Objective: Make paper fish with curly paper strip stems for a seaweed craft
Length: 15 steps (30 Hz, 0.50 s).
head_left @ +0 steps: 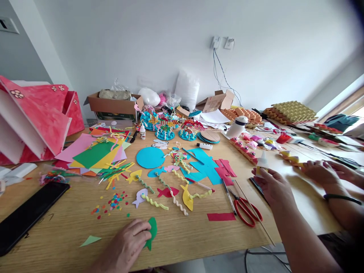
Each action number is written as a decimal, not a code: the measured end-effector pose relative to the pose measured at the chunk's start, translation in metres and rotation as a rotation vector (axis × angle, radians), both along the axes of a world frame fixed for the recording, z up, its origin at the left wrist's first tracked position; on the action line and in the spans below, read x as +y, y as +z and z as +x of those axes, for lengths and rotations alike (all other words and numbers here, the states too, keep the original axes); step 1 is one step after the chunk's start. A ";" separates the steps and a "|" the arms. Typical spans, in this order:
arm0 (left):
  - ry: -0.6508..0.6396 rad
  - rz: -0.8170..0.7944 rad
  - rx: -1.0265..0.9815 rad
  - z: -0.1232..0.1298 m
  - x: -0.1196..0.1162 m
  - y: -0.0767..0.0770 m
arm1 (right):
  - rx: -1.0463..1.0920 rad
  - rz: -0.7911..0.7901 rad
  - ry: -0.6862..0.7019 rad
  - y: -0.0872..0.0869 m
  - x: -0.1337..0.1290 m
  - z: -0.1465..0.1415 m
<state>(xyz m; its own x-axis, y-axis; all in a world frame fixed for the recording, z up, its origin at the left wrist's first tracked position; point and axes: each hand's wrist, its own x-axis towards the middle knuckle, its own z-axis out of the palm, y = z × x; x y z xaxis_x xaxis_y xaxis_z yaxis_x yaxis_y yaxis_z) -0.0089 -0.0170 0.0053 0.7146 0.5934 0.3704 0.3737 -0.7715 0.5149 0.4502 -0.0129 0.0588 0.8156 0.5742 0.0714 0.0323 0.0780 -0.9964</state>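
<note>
My left hand (131,242) is closed on a green paper fish (152,233) near the table's front edge, its fingers covering part of the fish. Raised on the right, my right hand (275,187) grips a small glue bottle (261,167) with its nozzle pointing up. Between the hands lie paper fish with twisted strips on them: a lilac fish (140,198), a red fish (167,192) and a yellow fish (187,197). Small coloured paper dots (115,201) are scattered beyond my left hand. Red-handled scissors (247,210) rest just left of my right forearm.
A black phone (31,216) lies at the left, and a green paper triangle (90,240) sits near it. Coloured sheets (95,154), a blue paper disc (150,157) and finished blue crafts (165,133) stand farther back. Another person's hands (321,174) work at the right.
</note>
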 end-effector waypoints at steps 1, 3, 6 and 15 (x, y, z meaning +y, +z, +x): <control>-0.007 0.054 0.002 0.000 0.000 0.001 | 0.013 0.026 0.010 0.007 0.003 0.001; -0.024 0.135 0.010 -0.001 0.001 0.003 | 0.015 0.082 0.023 0.025 0.010 0.002; -0.049 0.183 0.036 -0.002 0.001 0.003 | -0.027 0.172 0.022 0.060 0.020 0.001; -0.015 0.196 0.059 -0.007 0.001 0.001 | -0.338 0.344 0.147 0.136 -0.013 -0.108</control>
<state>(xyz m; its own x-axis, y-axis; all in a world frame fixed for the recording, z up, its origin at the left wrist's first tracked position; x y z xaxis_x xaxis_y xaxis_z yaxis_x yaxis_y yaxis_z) -0.0158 -0.0157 0.0060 0.7467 0.5031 0.4351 0.3866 -0.8606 0.3317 0.3425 -0.0255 0.1950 0.6265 0.5777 0.5232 0.3133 0.4281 -0.8477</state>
